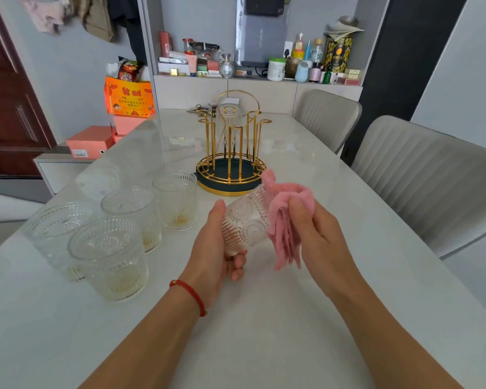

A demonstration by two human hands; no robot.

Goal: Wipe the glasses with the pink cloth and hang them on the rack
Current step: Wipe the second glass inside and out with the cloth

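Both hands work above the surface (264,318): left hand (213,248) grips the glass (243,220) on its side, mouth tipped up toward the rack (230,153) beyond; right hand (312,228) pinches the cloth (284,217) over its rim. Four glasses (110,248) wait left.

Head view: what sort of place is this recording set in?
Most likely a home dining area: a pale dining table with upholstered chairs alongside, a recessed shelf crowded with household bottles and boxes, and a wooden door at left.
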